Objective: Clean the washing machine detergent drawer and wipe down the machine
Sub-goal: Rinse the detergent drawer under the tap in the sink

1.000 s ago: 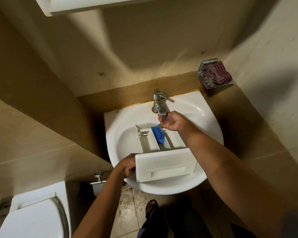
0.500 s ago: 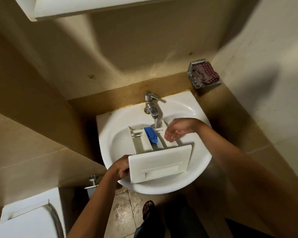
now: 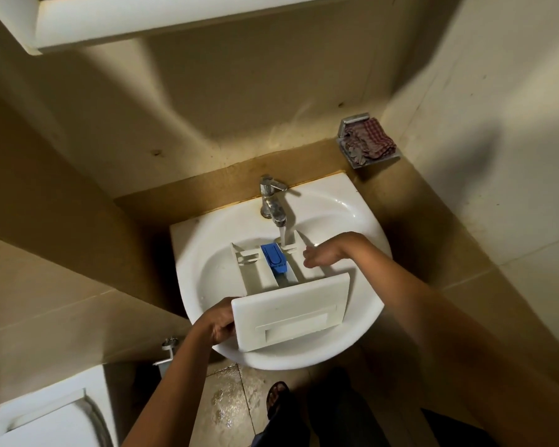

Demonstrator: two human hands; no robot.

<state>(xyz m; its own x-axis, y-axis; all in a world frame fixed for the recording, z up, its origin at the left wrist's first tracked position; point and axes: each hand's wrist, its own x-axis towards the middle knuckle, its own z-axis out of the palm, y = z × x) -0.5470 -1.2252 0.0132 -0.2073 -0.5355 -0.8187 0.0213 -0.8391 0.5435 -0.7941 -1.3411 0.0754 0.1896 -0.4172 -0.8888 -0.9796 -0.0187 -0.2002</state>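
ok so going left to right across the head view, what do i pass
toilet → wall valve → left hand, holding the detergent drawer by its edge → blue insert → right hand → checked cloth in its metal holder

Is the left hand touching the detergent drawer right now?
Touching. The head view shows the left hand gripping the left edge of the detergent drawer at its front panel.
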